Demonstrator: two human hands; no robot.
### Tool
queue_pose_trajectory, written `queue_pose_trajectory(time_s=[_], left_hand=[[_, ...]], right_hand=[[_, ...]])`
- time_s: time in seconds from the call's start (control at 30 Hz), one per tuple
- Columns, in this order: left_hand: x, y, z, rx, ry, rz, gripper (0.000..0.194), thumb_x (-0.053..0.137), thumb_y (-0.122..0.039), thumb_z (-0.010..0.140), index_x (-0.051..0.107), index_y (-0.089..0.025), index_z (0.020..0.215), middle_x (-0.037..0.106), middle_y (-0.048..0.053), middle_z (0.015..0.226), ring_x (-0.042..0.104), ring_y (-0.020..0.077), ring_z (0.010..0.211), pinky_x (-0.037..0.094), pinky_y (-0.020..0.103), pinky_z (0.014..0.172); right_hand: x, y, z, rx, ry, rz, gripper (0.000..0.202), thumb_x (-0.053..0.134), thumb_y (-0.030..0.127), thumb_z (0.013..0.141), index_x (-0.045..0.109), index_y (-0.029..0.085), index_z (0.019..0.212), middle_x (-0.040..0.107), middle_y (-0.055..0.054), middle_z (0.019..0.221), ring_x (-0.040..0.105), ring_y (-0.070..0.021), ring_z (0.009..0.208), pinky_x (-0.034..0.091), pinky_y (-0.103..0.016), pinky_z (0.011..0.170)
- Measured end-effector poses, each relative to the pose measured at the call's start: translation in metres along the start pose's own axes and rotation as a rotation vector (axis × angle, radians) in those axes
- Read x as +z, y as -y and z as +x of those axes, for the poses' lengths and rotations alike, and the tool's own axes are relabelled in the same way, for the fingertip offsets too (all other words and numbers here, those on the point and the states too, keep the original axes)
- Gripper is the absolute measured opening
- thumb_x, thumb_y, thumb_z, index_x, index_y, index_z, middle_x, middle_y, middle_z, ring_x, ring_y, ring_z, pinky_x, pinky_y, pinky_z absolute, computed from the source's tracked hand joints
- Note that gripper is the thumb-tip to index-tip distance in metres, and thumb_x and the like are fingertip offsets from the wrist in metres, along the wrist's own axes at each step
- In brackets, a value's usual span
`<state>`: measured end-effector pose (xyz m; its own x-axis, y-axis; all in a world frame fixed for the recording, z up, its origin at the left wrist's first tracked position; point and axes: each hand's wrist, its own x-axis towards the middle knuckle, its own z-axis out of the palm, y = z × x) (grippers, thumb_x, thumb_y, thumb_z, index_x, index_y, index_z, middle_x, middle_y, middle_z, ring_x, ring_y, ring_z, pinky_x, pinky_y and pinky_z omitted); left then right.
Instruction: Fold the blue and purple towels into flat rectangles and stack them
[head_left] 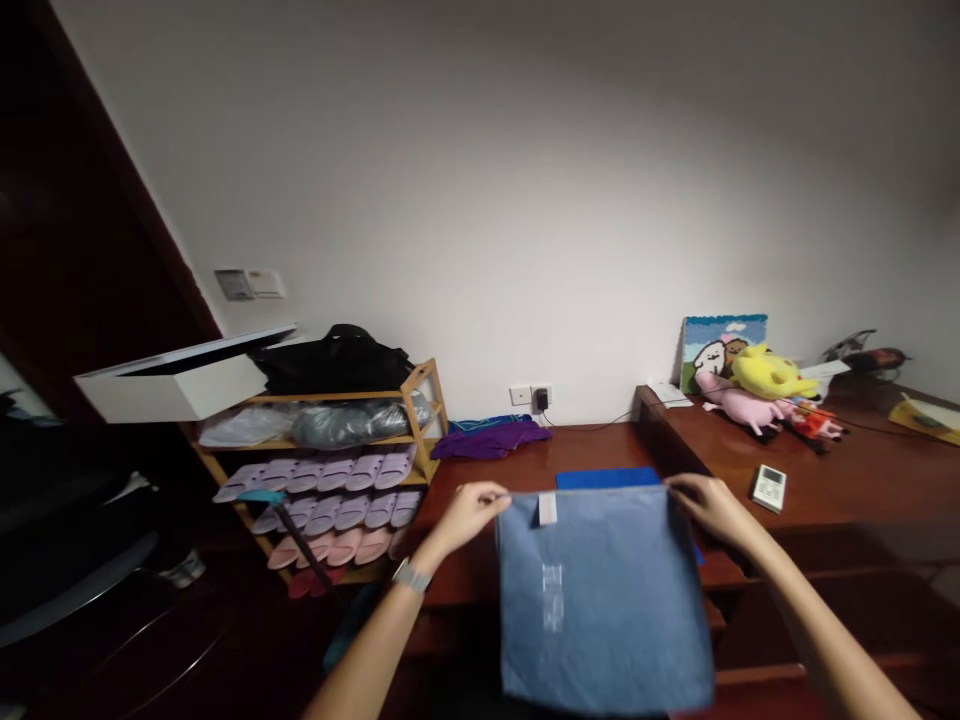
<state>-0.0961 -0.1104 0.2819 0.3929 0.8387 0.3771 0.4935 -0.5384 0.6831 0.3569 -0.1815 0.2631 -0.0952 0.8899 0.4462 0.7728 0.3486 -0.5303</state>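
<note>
A square blue-grey cloth point(607, 610) hangs spread out in front of me, with a white label near its upper left edge and a shiny clear strip below that. My left hand point(472, 510) pinches its top left corner, and a watch circles that wrist. At the top right corner, the fingers of my right hand point(705, 505) are closed on the fabric. Behind the cloth, a bright blue flat sheet point(607, 478) lies on the reddish-brown table point(600, 447), mostly hidden.
On the left, a wooden rack point(424, 420) bears several slippers point(352, 510), a black bag point(337, 360) and an open white box point(180, 395). Purple fabric point(495, 438) lies by the wall. To the right are a remote control point(769, 488) and plush toys point(772, 375).
</note>
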Motion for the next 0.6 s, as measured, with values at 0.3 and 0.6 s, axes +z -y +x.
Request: queue_pose_trajectory(time_s=[0.3, 0.6], left_hand=[[0.042, -0.003, 0.140, 0.083, -0.294, 0.086, 0.026, 0.063, -0.039, 0.090, 0.077, -0.018, 0.097, 0.076, 0.009, 0.099, 0.064, 0.0180, 0.076, 0.052, 0.032, 0.076], [0.150, 0.050, 0.046, 0.120, -0.110, 0.198, 0.017, 0.055, -0.021, 0.091, 0.071, -0.022, 0.085, 0.070, 0.003, 0.086, 0.063, 0.0154, 0.072, 0.051, 0.027, 0.071]], right_hand=[[-0.050, -0.060, 0.125, 0.054, -0.242, -0.128, 0.029, 0.053, 0.024, 0.090, 0.075, 0.018, 0.109, 0.078, -0.011, 0.109, 0.072, -0.0237, 0.099, 0.054, -0.035, 0.094], [0.054, -0.133, -0.002, 0.263, -0.184, -0.112, 0.034, 0.045, 0.023, 0.085, 0.075, 0.019, 0.099, 0.078, -0.011, 0.107, 0.073, -0.0246, 0.102, 0.054, -0.036, 0.095]])
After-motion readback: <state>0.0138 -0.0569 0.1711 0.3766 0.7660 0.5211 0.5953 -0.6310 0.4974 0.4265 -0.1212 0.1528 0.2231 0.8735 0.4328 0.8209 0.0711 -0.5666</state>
